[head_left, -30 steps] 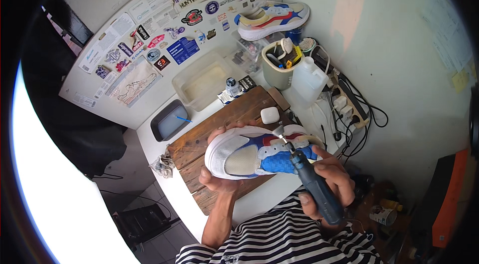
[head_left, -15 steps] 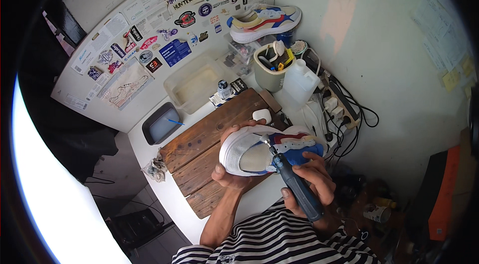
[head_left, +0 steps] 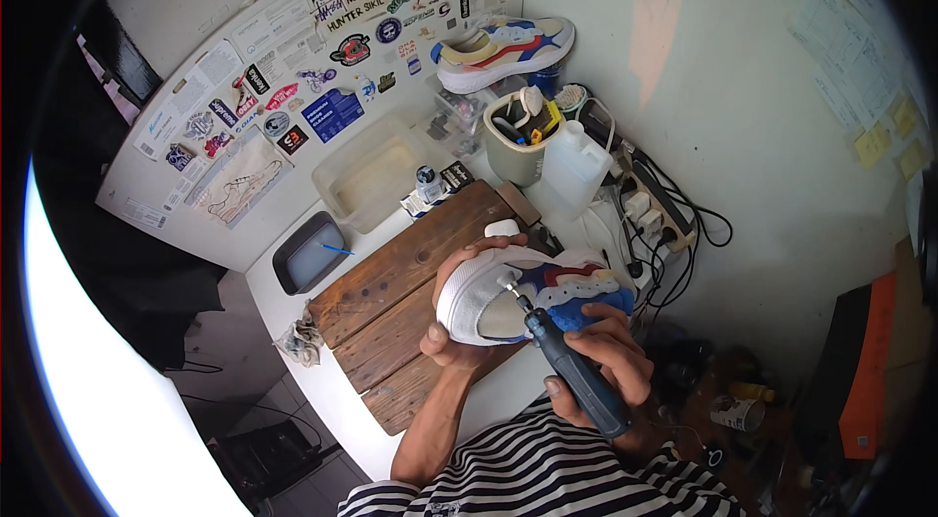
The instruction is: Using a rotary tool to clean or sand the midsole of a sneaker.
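Off to the far left of the wooden board (head_left: 401,307), a crumpled rag (head_left: 301,341) sits on the white table (head_left: 322,390), just off the board's left corner. Up from that corner there's the dark tray (head_left: 311,253) with a blue pen in it, and beyond the board's far edge the clear plastic tub (head_left: 376,170) stands against the sticker-covered wall (head_left: 293,107). A small bottle (head_left: 427,183) stands right at the board's far edge.

Now over the board's right end: your left hand (head_left: 459,307) cradles the sneaker (head_left: 532,292), fingers curled over its white toe from behind and thumb wrapped under the near side, a full firm grip. The sneaker is lifted off the board, lying on its side, white toe toward the board, blue, red and cream heel pointing away to the right.

Your right hand (head_left: 601,366) is closed tight around the dark blue rotary tool (head_left: 576,375), all fingers wrapped on the body, held like a thick pen. Its thin tip touches the white upper of the sneaker near the opening.

Past the board's far right corner: an olive cup (head_left: 515,150) full of tools, a white plastic jug (head_left: 575,170) just beside it, and a second sneaker (head_left: 503,48) perched up against the wall. Further right of the board, a power strip (head_left: 655,209) with black cables trailing down the wall.
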